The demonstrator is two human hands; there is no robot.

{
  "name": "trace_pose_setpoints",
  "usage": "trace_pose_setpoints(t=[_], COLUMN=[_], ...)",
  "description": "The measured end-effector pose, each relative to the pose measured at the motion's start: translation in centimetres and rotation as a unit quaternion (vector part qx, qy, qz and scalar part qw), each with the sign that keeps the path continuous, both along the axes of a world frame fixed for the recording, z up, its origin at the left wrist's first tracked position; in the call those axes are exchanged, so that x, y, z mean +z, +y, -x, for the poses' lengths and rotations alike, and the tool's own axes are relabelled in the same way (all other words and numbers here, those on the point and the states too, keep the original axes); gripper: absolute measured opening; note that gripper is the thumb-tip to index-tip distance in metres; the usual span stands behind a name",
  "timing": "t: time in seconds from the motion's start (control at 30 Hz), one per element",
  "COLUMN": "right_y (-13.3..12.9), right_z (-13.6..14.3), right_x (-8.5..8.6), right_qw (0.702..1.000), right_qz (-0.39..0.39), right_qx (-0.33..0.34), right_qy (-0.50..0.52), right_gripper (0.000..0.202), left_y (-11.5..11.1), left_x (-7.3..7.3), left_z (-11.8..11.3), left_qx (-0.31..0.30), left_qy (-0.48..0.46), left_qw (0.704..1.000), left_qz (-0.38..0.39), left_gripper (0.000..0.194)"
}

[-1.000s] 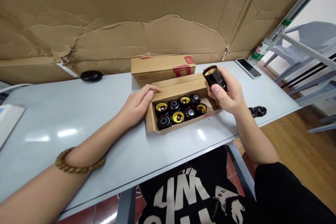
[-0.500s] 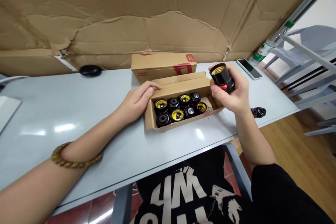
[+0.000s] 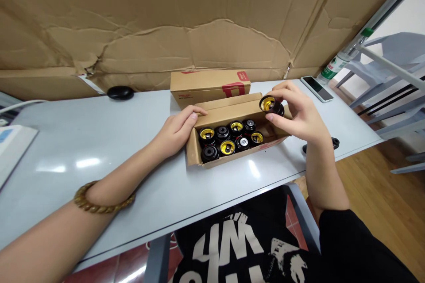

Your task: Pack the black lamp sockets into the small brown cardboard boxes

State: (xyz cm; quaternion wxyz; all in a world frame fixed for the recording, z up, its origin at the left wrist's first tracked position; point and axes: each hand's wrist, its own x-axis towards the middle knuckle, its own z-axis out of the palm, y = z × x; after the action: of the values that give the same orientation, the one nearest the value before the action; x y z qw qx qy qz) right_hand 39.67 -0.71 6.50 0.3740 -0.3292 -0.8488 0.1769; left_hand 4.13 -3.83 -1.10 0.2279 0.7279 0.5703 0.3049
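A small open cardboard box [image 3: 191, 149] lies on the table, holding several black lamp sockets [image 3: 227, 147]. Some show brass-coloured threaded insides; others stand with their closed ends up. My left hand [image 3: 177, 131] grips the box at its left end, its fingers over the far corner. Above the box's right part, my right hand [image 3: 303, 115] pinches another lamp socket [image 3: 269, 105] between thumb and fingers. That socket is tilted, with its threaded mouth facing me. Bare cardboard shows inside the right end of the box.
Behind stands a closed box [image 3: 202, 85] with red print, against a large cardboard sheet [image 3: 186, 9]. A phone [image 3: 317, 89] and a bottle [image 3: 334, 67] are at the back right. Black parts [image 3: 335, 143] lie beyond my right wrist. A black rounded object [image 3: 120, 93] sits back left.
My right hand has lowered the lamp socket towards the box's right end and now holds it more in its fingertips. My left hand keeps its place on the box.
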Motion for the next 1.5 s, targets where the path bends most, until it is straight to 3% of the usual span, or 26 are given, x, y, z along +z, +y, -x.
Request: trace_pose_setpoints(t=[0.13,0.27,0.47,0.7,0.83,0.93,1.03,1.13,1.23,1.37,1.5], right_y=[0.1,0.0,-1.2,-1.3,-2.0,-4.0,-6.2,-7.6,-8.0,-7.9,-7.4], right_z=[-1.1,-1.1,1.1,1.7,-0.7,-4.2,-8.1,-11.0,-12.1,-11.3,-9.1], right_x=[0.4,0.4,0.9,0.3,1.7,3.9,4.8,3.1,0.3,-2.1,-2.0], right_qw=[0.993,0.969,0.936,0.933,0.960,0.978,0.941,0.898,0.880,0.865,0.825], right_qz=[0.108,0.182,0.108,0.098,0.111,0.036,-0.019,0.040,0.075,0.068,0.060], right_qx=[0.012,0.002,-0.044,-0.066,-0.066,-0.137,-0.259,-0.265,-0.230,-0.198,-0.160], right_qy=[-0.044,-0.167,-0.333,-0.339,-0.247,-0.156,-0.218,-0.348,-0.408,-0.456,-0.538], right_gripper=[0.036,0.031,0.028,0.028,0.023,0.022,0.026,0.036,0.041,0.035,0.018], left_y=[-0.4,-0.8,-0.2,-0.2,-0.2,-0.1,-0.1,-0.1,-0.1,0.0,0.1], left_x=[0.0,0.1,0.0,0.1,0.2,0.2,0.1,-0.1,0.0,0.1,-0.1], left_z=[-0.5,-1.0,-0.1,-0.2,-0.3,-0.4,-0.4,-0.3,-0.4,-0.5,-0.4], left_qx=[0.012,0.039,-0.005,-0.001,-0.002,0.002,-0.001,0.003,0.008,0.005,0.007], left_qy=[-0.004,-0.017,0.003,-0.002,-0.002,-0.004,-0.007,-0.008,-0.010,-0.011,-0.007], left_qw=[1.000,0.999,1.000,1.000,1.000,1.000,1.000,1.000,1.000,1.000,1.000], left_qz=[0.001,-0.016,0.009,0.004,0.002,-0.004,-0.002,-0.001,-0.005,-0.010,-0.009], left_gripper=[0.050,0.051,0.050,0.050,0.050,0.050,0.051,0.051,0.051,0.049,0.050])
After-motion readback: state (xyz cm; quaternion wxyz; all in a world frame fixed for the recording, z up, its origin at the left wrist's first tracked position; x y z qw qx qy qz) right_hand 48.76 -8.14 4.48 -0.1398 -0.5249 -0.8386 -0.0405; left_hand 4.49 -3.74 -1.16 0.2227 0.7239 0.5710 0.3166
